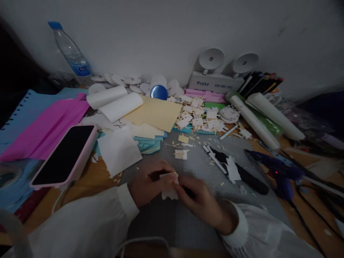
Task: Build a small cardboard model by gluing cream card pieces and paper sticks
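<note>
Over the grey mat (172,229), both my hands hold one small white piece of paper (170,193) with a jagged lower edge. My left hand (152,182) grips its left side, thumb across the front. At its right edge, my right hand (200,200) pinches it between thumb and fingers; whether anything else is in that pinch is hidden. Just beyond my hands lies a small cream-and-white paper piece (181,154). A larger white paper sheet (119,152) rests to the left of it.
Left of my hands is a pink-cased phone (64,156); to the right are a black-handled tool (252,177) and a blue glue gun (279,168) with a red light. A heap of small paper pieces (197,114) lies behind. A water bottle (71,52) stands back left.
</note>
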Demonstrator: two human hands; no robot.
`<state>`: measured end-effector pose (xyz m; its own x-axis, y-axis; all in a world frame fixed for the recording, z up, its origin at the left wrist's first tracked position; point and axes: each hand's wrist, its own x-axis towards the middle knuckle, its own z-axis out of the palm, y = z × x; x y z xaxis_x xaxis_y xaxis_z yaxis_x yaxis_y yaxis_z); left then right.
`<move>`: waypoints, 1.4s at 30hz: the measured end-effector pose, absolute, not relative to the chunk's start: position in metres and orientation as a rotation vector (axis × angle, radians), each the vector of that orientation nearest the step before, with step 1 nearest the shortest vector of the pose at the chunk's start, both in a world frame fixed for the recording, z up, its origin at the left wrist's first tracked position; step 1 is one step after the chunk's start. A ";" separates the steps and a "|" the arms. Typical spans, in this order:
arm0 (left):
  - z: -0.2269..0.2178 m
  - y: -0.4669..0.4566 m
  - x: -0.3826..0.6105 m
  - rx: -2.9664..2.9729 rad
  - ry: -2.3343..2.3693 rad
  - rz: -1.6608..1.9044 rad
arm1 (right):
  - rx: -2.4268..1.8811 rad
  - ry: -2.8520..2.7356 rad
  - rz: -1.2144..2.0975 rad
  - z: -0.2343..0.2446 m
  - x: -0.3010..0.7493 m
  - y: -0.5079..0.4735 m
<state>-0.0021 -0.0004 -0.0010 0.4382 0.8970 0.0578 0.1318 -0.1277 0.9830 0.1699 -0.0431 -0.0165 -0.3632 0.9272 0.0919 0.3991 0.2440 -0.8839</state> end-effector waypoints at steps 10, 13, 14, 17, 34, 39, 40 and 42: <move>-0.006 0.003 0.000 1.366 1.021 0.964 | -1.266 -1.513 1.068 -0.009 0.182 -0.038; -0.004 0.003 -0.001 1.378 0.971 0.887 | -1.282 -1.473 1.047 -0.008 0.183 -0.036; -0.003 0.003 -0.001 1.391 0.956 0.847 | -1.287 -1.487 1.043 -0.008 0.184 -0.036; -0.003 0.002 -0.001 1.413 0.954 0.743 | -1.281 -1.563 1.035 -0.008 0.184 -0.036; -0.009 0.001 0.000 1.327 0.991 0.875 | -1.222 -1.387 1.262 0.002 0.185 -0.034; -0.009 0.001 0.001 1.188 0.975 0.844 | -1.305 -1.353 1.343 -0.003 0.179 -0.034; -0.008 0.000 0.001 1.161 0.949 0.822 | -1.321 -1.336 1.345 -0.003 0.179 -0.034; -0.007 0.000 0.001 1.119 0.877 0.768 | -1.316 -1.305 1.342 -0.002 0.180 -0.033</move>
